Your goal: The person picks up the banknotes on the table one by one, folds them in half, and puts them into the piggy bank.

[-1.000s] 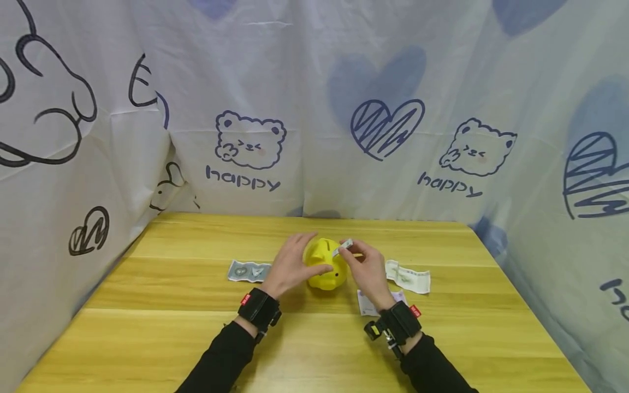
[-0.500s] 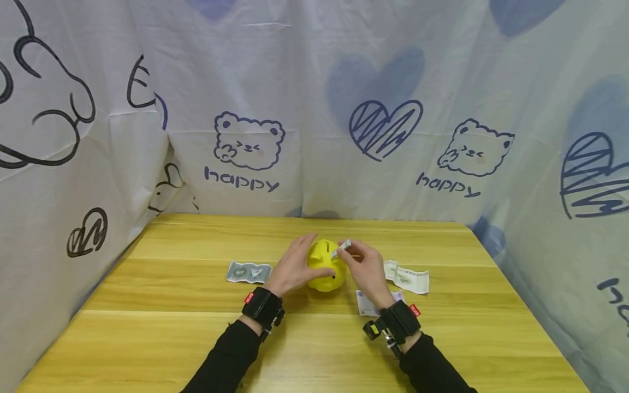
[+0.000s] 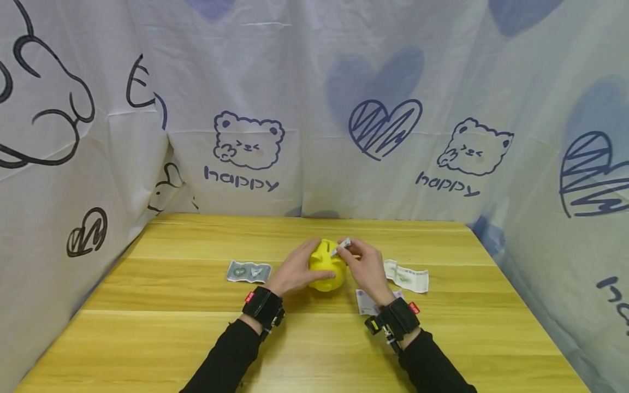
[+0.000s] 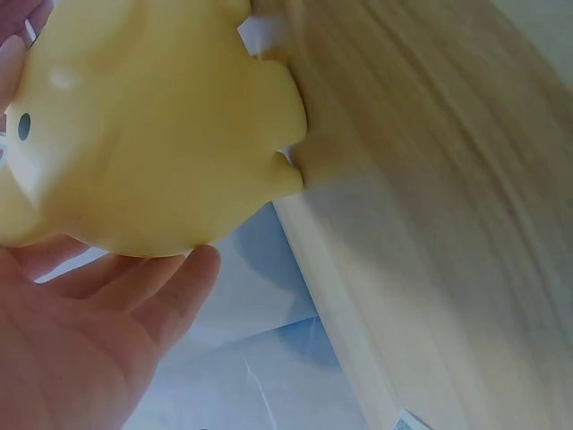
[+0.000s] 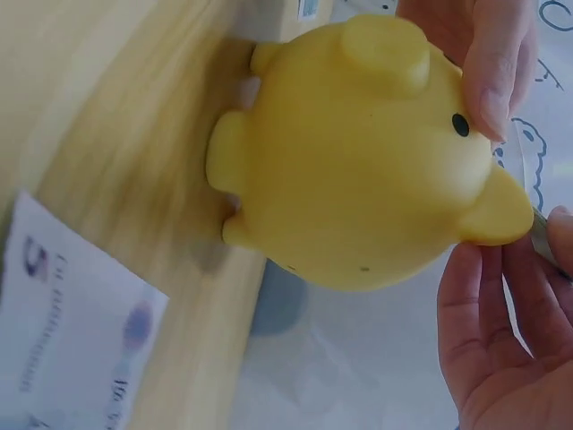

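A yellow piggy bank [image 3: 328, 263] stands on the wooden table, its top slot [image 3: 327, 246] facing up. My left hand [image 3: 291, 271] holds it from the left, the thumb across its head and the fingers along its far side. In the left wrist view, fingertips of the left hand [image 4: 81, 340] meet the curved yellow body. My right hand [image 3: 365, 268] pinches a folded banknote [image 3: 343, 245] between thumb and forefinger, just right of the slot. The right wrist view shows the folded note's edge [image 5: 541, 240] beside the pig's ear [image 5: 501, 210], with the other fingers at that ear.
A grey-green banknote [image 3: 248, 271] lies left of the piggy bank. To the right is a creased pale note [image 3: 407, 277], and a purplish note [image 3: 366, 303] lies partly under my right wrist. A printed white curtain [image 3: 314, 164] hangs behind the table [image 3: 314, 349].
My left hand has moved in slightly to the right, and its fingers now lie against the piggy bank. The right hand stays nearly still with the folded banknote.
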Demonstrator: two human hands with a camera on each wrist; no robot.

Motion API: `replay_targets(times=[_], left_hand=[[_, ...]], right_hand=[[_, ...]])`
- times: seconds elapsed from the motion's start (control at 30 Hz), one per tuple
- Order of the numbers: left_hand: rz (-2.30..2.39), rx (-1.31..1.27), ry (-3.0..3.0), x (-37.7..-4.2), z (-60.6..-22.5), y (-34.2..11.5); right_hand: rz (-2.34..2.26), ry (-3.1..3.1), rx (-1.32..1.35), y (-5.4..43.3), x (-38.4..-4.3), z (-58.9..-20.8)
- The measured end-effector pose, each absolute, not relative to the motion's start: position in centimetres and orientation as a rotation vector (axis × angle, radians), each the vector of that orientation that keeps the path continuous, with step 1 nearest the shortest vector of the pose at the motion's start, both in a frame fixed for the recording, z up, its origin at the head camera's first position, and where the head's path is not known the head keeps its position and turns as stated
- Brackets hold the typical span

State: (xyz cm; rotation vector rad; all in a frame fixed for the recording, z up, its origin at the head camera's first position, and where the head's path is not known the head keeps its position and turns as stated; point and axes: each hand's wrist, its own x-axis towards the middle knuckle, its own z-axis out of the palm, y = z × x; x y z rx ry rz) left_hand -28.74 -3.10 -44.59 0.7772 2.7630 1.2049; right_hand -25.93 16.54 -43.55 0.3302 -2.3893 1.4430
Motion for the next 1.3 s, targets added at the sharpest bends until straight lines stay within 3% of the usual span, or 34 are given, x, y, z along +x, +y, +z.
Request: replay_targets(times=[0.53,1.3], left_hand=[[1.161,0.714,2.764,-28.3,-44.5,-3.0],[1.22,0.7,2.756,-28.7,-45.2,-2.9]], right_hand=[[1.25,-2.513,0.491,16.4,-27.0,-42.1],[1.189,-2.601,0.51,16.3,-28.3,-41.1]])
